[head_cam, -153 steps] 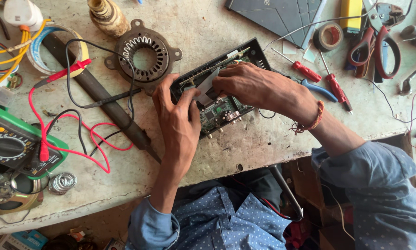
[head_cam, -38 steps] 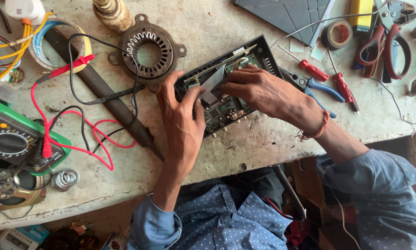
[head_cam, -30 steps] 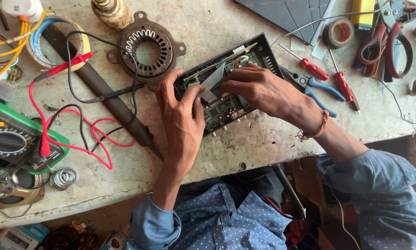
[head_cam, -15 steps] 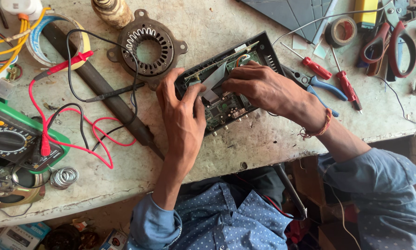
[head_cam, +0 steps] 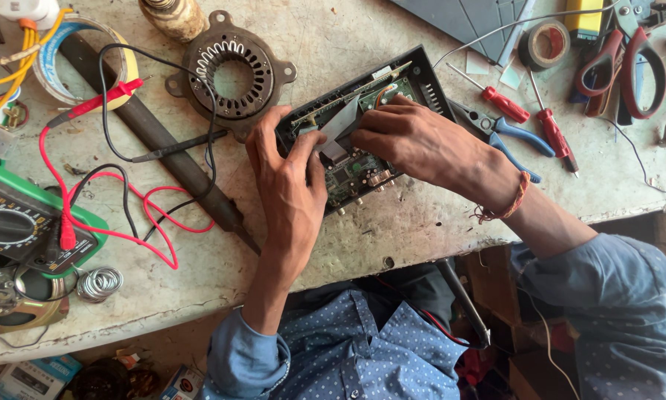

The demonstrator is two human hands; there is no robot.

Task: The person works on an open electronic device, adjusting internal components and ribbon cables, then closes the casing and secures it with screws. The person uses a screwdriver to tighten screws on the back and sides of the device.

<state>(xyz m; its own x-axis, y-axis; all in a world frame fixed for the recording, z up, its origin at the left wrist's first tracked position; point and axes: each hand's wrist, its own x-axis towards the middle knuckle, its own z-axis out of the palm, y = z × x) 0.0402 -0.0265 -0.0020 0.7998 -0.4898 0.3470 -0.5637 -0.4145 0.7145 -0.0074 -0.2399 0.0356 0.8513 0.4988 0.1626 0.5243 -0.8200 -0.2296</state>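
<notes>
An open black electronics box lies on the worn workbench with a green circuit board inside. A flat grey ribbon cable runs across the board. My left hand rests on the box's left part, with its fingertips at the cable's lower end. My right hand reaches in from the right and pinches the same cable near the board's middle. Much of the board is hidden under both hands.
A round motor stator lies left of the box. A green multimeter with red and black leads sits far left, beside a solder coil and tape rolls. Red screwdrivers, blue pliers and cutters lie right.
Both hands have stayed on the board. My right hand's fingers have shifted slightly along the ribbon cable, and the view has drifted a little.
</notes>
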